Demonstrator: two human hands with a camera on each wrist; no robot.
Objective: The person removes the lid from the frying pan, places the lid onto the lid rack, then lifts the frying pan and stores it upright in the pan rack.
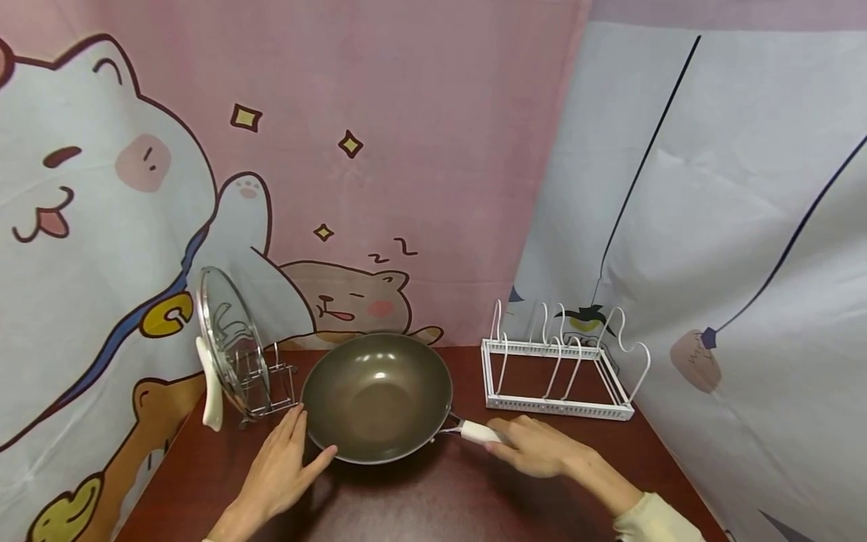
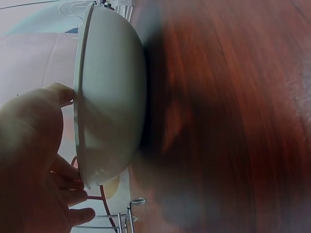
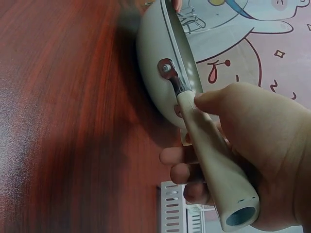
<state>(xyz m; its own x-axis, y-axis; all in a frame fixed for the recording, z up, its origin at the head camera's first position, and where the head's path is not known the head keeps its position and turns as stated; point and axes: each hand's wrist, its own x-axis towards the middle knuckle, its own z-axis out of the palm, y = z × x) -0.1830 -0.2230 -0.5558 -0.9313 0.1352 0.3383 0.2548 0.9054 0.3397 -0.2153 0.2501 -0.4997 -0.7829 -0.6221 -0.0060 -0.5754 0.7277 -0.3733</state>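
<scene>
A wok (image 1: pixel 375 399) with a dark inside, a pale outside and a white handle (image 1: pixel 479 433) sits upright on the table. My right hand (image 1: pixel 535 446) grips that handle, with the thumb along its top and the fingers curled beneath, as the right wrist view shows. At the wok's near left edge is my left hand (image 1: pixel 281 463), its thumb and fingers spread and fairly straight against the rim (image 2: pixel 80 121). Part of the handle is hidden by the right hand in the head view.
Behind and left of the wok, a glass lid (image 1: pixel 233 339) with a white handle (image 1: pixel 211 384) leans upright in a chrome wire rack (image 1: pixel 281 403). A white rack (image 1: pixel 562 408) with wire dividers stands at the right. A printed curtain (image 1: pixel 440 150) hangs behind the reddish-brown table (image 1: pixel 406 504).
</scene>
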